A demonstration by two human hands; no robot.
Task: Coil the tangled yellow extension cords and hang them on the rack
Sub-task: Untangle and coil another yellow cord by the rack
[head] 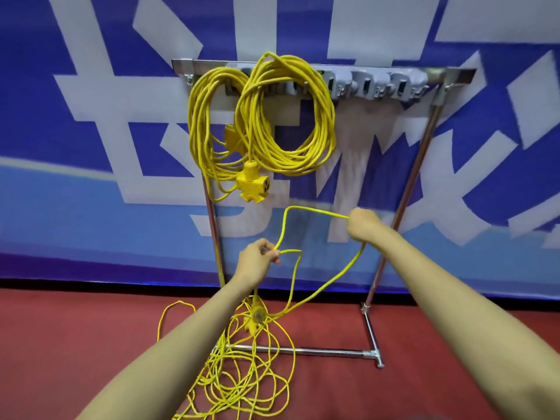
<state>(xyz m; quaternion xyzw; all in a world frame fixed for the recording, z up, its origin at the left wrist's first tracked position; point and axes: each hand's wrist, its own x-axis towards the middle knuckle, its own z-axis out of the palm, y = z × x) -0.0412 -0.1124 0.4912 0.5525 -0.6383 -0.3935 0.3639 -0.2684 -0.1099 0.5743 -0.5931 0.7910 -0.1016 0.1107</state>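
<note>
Red floor (91,344) at lower centre carries the tangled yellow extension cord (253,321), with one loop rising upright between both hands. The left hand (257,262) pinches it with its fingertips, forearm outstretched. The right hand (363,227), higher, is fisted around it. Behind, two coiled cords (288,160) hang at upper left on the rack (318,352).

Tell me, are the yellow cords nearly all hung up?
Partly. A left coil and a right coil already hang on the rack. The left hand and right hand hold a loop of a third cord. Its tangled pile lies on the red floor, yet to be coiled and hung.
</note>
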